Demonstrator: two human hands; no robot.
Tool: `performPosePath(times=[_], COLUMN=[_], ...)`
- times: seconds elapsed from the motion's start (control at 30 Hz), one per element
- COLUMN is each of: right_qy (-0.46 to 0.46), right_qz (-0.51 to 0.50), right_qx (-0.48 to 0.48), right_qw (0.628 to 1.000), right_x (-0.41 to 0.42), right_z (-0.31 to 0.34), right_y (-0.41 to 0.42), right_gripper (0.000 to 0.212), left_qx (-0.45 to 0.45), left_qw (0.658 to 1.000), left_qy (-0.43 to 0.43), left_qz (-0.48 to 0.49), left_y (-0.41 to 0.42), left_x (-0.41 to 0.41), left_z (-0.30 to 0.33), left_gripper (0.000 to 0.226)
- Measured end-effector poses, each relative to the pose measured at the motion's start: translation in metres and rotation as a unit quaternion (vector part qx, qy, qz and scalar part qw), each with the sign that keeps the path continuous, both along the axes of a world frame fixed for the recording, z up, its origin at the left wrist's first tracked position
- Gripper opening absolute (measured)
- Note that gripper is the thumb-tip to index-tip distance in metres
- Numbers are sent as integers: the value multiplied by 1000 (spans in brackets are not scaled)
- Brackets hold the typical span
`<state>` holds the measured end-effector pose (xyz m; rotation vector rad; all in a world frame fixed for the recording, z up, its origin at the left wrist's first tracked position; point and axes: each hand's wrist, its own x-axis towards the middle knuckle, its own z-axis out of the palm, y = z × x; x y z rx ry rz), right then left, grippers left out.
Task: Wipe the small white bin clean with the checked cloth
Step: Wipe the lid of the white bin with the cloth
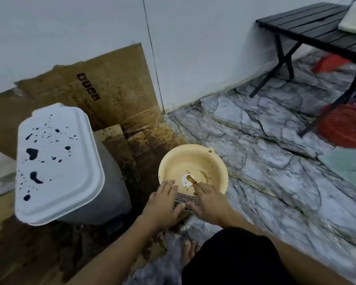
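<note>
Both hands on the cloth at the basin's near rim.

The left hand (162, 202) lies palm down, fingers spread flat, pressing the cloth (185, 200); the right hand (211, 202) rests on its other end, forefinger stretched into the basin (193, 161). Whether either actually grips the cloth cannot be told. The bin (58, 161), its lid spattered with dark drops, stands just left of the basin, on stained cardboard (111, 89).

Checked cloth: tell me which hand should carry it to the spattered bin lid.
Left, probably. The left hand already rests on the checked cloth on the side nearest the bin lid; the right hand lies farther away, fingers over the basin.
</note>
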<state>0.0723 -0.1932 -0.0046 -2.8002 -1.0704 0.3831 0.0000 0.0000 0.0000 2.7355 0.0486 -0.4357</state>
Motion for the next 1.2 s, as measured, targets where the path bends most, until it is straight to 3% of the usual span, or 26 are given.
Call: performPosePath(times=[0.23,0.53,0.67,0.8,0.93,1.1,1.2], right_qy=[15,-8,-60,-59,-95,-135,-152], right_qz=[38,103,100,56,65,86,114], right_qx=[-30,3,67,105,175,212,240], right_qw=[999,995,991,991,978,964,952], right_x=[2,-6,-10,-12,-11,3,12], right_z=[-58,-67,-63,-57,-35,32,91], right_y=[-3,-1,4,7,17,44,63], right_gripper=[68,52,25,9,20,14,22], left_qx=[38,31,-13,-13,-41,-68,-70], left_qw=[997,992,990,979,970,947,934], left_qy=[62,-30,-90,-190,-239,-313,-345], left_qz=[-39,-119,-106,-76,-22,38,65], left_y=[5,16,11,5,8,32,50], left_x=[16,9,5,0,-7,-14,-21], left_z=[-51,-76,-74,-60,-33,34,90], left_gripper=[67,51,42,27,22,26,31])
